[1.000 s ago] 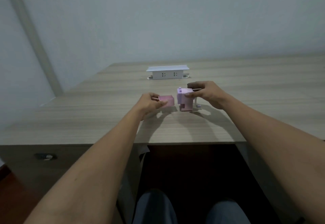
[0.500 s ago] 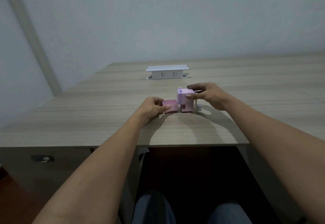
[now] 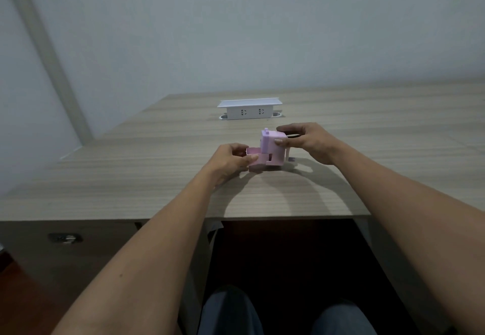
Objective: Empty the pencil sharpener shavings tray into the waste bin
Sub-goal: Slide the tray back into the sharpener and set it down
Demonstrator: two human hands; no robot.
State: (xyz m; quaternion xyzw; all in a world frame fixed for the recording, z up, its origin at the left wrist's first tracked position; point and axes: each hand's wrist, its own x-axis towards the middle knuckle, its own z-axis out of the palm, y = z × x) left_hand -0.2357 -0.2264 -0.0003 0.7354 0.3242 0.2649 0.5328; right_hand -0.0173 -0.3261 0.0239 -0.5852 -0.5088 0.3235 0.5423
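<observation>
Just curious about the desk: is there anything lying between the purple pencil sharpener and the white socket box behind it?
No. In the head view, only bare desk lies between the sharpener and the socket box.

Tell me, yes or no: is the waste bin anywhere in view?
No. Only the desk, a white socket box and the purple sharpener with its pink tray show.

Wood-grain desk, white pop-up socket box at its far side, drawer lock below
</observation>
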